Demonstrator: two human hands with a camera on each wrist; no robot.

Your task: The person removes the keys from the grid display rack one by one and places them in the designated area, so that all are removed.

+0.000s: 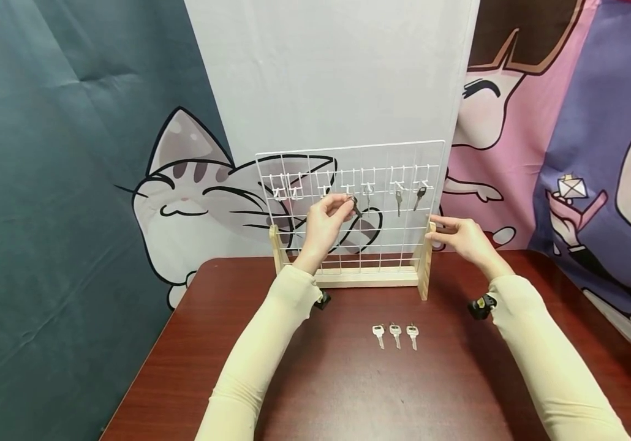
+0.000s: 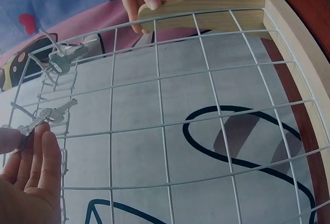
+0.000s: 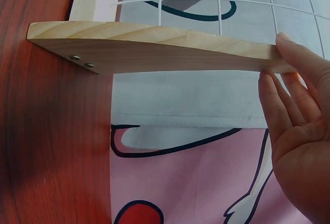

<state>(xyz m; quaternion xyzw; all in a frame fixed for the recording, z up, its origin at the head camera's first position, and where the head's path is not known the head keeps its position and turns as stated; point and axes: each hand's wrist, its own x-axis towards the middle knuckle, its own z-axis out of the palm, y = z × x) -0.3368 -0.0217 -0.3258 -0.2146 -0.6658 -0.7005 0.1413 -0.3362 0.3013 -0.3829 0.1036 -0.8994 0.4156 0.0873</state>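
My left hand [image 1: 323,223] pinches a metal key [image 1: 356,207] between thumb and fingers, in front of a row of hooks on a white wire grid rack [image 1: 381,246]. In the left wrist view the pinched key [image 2: 37,123] overlaps another hanging key [image 2: 63,112], and I cannot tell whether they touch. More keys hang to the right, a silver one [image 1: 399,202] and a darker one [image 1: 419,197]. My right hand [image 1: 463,237] grips the upper end of the rack's right wooden support [image 3: 196,54], thumb on one side and fingers on the other.
Three silver keys [image 1: 395,334] lie in a row on the red-brown table [image 1: 348,380] before the rack. White hooks [image 1: 294,193] without keys are on the grid's left part. A wooden base bar [image 1: 367,278] joins the supports. Printed cloth [image 1: 183,202] hangs behind.
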